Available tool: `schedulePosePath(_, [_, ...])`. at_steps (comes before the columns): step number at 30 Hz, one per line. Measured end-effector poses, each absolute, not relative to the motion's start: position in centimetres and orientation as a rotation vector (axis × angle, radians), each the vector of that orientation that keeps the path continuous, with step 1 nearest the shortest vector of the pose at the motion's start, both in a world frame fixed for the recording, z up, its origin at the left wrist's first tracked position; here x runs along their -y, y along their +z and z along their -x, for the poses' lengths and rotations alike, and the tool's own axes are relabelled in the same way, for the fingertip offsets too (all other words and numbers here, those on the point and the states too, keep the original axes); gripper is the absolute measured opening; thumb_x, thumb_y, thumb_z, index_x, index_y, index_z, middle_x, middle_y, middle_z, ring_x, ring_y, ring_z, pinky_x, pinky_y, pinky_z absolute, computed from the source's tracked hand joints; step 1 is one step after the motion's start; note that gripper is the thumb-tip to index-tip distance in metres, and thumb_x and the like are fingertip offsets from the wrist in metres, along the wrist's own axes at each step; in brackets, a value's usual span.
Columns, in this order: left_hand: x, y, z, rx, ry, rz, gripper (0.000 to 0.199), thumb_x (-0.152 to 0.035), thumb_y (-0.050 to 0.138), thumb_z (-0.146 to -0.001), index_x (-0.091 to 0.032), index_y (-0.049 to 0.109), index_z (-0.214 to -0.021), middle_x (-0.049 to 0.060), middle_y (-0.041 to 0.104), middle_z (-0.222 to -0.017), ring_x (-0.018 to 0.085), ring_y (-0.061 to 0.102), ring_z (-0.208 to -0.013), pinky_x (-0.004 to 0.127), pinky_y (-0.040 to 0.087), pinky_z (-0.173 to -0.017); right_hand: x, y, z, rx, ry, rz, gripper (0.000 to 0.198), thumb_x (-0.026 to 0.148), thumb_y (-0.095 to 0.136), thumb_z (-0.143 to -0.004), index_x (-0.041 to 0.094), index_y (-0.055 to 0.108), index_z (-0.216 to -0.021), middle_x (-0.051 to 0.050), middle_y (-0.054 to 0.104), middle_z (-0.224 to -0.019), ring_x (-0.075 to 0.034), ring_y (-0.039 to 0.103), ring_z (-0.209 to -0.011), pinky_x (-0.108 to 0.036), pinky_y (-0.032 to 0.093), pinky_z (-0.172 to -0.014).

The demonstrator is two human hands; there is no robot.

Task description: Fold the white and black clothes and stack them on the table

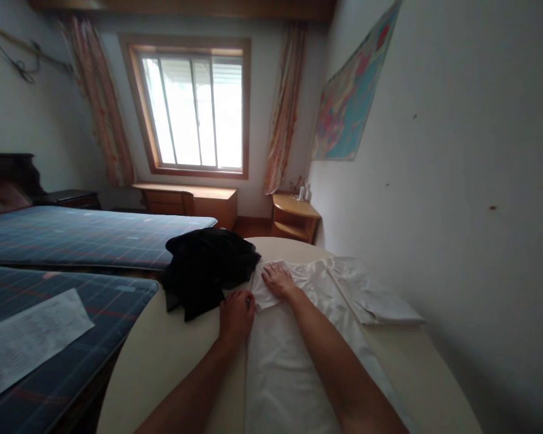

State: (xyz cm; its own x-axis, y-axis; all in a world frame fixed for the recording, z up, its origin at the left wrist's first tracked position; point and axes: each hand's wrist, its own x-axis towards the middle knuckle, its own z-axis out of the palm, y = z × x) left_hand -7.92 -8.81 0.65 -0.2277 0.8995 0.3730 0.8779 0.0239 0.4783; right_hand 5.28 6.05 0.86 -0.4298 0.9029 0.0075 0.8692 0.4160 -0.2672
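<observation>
A white garment (289, 361) lies spread on a round cream table (172, 367), gathered into small creases near its far end. My right hand (278, 278) rests flat on that far part, fingers stretched out and slightly apart. At the garment's left edge my left hand (238, 316) is closed, its curled fingers gripping the cloth; the fingertips are partly hidden. Just beyond my left hand sits a crumpled black cloth (208, 265). More white fabric (384, 301) is folded at the garment's right side.
Two beds with plaid mattresses (95, 235) stand to the left; a printed sheet (31, 337) lies on the nearer one. A wooden corner stand (296, 208) and a low wooden desk (212, 199) are by the window. A white wall (470, 259) runs along the right.
</observation>
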Motion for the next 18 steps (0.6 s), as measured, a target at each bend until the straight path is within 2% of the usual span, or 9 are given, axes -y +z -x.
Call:
schedulePosePath(3, [8.5, 0.2, 8.0, -2.064, 1.136, -1.938, 0.015, -0.012, 0.052, -0.086, -0.020, 0.064, -0.089, 0.004, 0.067, -0.095, 0.019, 0.062, -0.088, 0.029, 0.041, -0.079, -5.7, 1.0, -5.3, 2.480, 0.323, 1.645, 0.057, 0.052, 0.029, -0.100, 0.024, 0.038, -0.149, -0.009, 0.025, -0.161, -0.030, 0.021, -0.147, -0.055, 0.017, -0.114])
schedulePosePath(5, [8.3, 0.0, 8.0, -1.983, 1.223, -1.903, 0.015, -0.008, 0.051, -0.084, -0.020, 0.060, -0.085, 0.002, 0.064, -0.090, 0.017, 0.061, -0.084, 0.028, 0.042, -0.078, -5.3, 1.4, -4.9, 2.435, 0.282, 1.656, 0.056, 0.051, 0.029, -0.100, 0.022, 0.040, -0.147, -0.011, 0.031, -0.158, -0.028, 0.025, -0.145, -0.052, 0.018, -0.114])
schedulePosePath(8, [8.2, -0.2, 7.9, -1.931, 1.326, -1.805, 0.014, -0.006, 0.052, -0.081, -0.020, 0.052, -0.082, 0.001, 0.060, -0.086, 0.017, 0.059, -0.083, 0.027, 0.043, -0.076, -4.6, 2.6, -3.7, 2.355, 0.216, 1.663, 0.052, 0.049, 0.026, -0.100, 0.020, 0.052, -0.136, -0.014, 0.050, -0.145, -0.026, 0.040, -0.136, -0.045, 0.027, -0.111])
schedulePosePath(10, [8.2, -0.1, 7.8, -1.906, 1.370, -1.762, 0.015, -0.007, 0.054, -0.080, -0.021, 0.049, -0.083, 0.000, 0.058, -0.085, 0.016, 0.058, -0.082, 0.026, 0.043, -0.076, -4.3, 3.5, -2.8, 2.319, 0.209, 1.692, 0.055, 0.055, 0.028, -0.098, 0.018, 0.062, -0.123, -0.016, 0.063, -0.128, -0.027, 0.054, -0.124, -0.042, 0.037, -0.102])
schedulePosePath(12, [8.2, 0.0, 7.6, -1.896, 1.393, -1.739, 0.016, -0.008, 0.055, -0.080, -0.022, 0.046, -0.082, -0.002, 0.055, -0.083, 0.016, 0.056, -0.080, 0.027, 0.043, -0.075, -4.1, 4.2, -2.1, 2.308, 0.251, 1.733, 0.060, 0.065, 0.037, -0.091, 0.017, 0.065, -0.113, -0.018, 0.068, -0.116, -0.030, 0.062, -0.111, -0.040, 0.045, -0.091])
schedulePosePath(14, [8.3, 0.1, 7.5, -1.880, 1.417, -1.723, 0.017, -0.009, 0.054, -0.079, -0.022, 0.044, -0.081, -0.003, 0.052, -0.081, 0.015, 0.055, -0.078, 0.027, 0.044, -0.075, -4.0, 4.6, -1.5, 2.312, 0.334, 1.752, 0.066, 0.070, 0.052, -0.081, 0.016, 0.063, -0.117, -0.019, 0.069, -0.114, -0.033, 0.065, -0.107, -0.040, 0.049, -0.084])
schedulePosePath(18, [8.2, -0.1, 7.3, -1.746, 1.527, -1.712, 0.018, -0.009, 0.053, -0.078, -0.023, 0.042, -0.082, -0.002, 0.051, -0.086, 0.016, 0.054, -0.080, 0.029, 0.046, -0.077, -3.7, 4.4, -0.9, 2.343, 0.445, 1.665, 0.077, 0.053, 0.075, -0.067, 0.015, 0.052, -0.130, -0.021, 0.068, -0.117, -0.035, 0.065, -0.108, -0.040, 0.051, -0.083])
